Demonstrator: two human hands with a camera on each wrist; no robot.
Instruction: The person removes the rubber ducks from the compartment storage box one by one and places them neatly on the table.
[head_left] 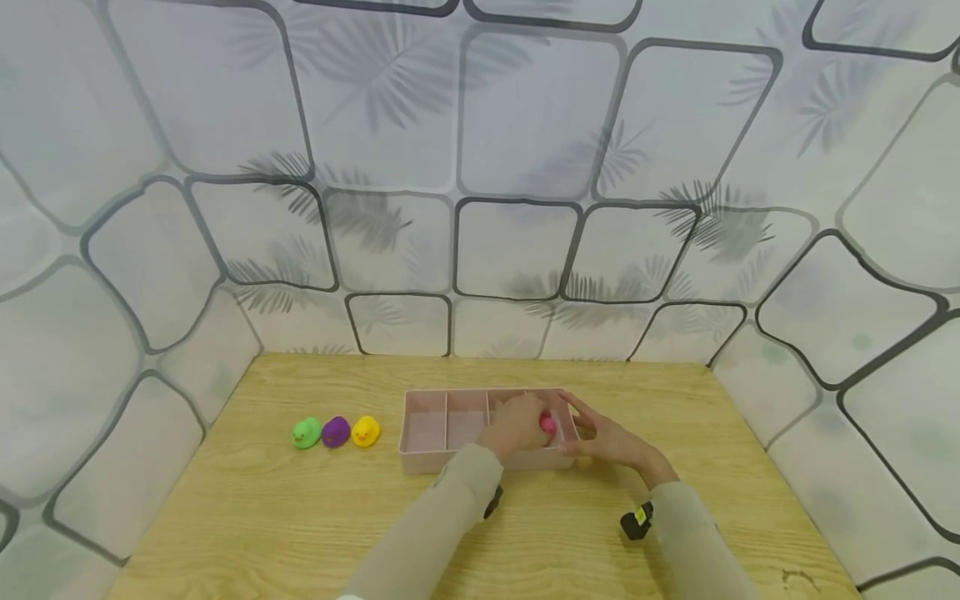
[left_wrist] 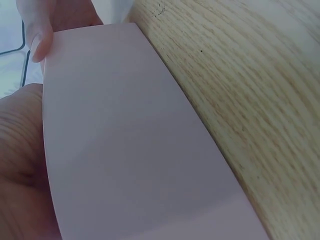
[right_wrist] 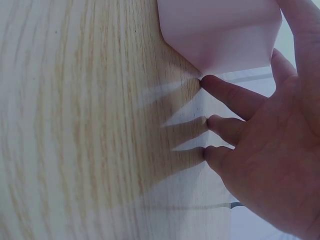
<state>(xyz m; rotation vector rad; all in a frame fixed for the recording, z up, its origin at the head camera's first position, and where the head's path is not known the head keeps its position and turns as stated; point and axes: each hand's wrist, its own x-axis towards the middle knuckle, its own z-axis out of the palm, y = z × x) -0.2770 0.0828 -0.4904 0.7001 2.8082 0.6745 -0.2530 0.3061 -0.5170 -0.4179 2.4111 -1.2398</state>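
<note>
A pale pink divided box (head_left: 427, 462) stands on the table, its compartments side by side. My left hand (head_left: 516, 425) reaches down into its right part, fingers bent at a small pink toy (head_left: 548, 426) that they partly hide. In the left wrist view, the box's smooth front wall (left_wrist: 135, 130) covers most of that hand. My right hand (head_left: 611, 440) holds the box's right end, thumb at the near corner and index finger at the far one. The right wrist view shows other fingertips of this hand (right_wrist: 270, 135) down on the tabletop beside the box.
Left of the box, a green duck (head_left: 306, 433), a purple duck (head_left: 336, 432) and a yellow duck (head_left: 366, 432) sit in a row on the wooden table (head_left: 300, 525). Patterned cloth walls (head_left: 517, 250) rise behind the table and along both sides.
</note>
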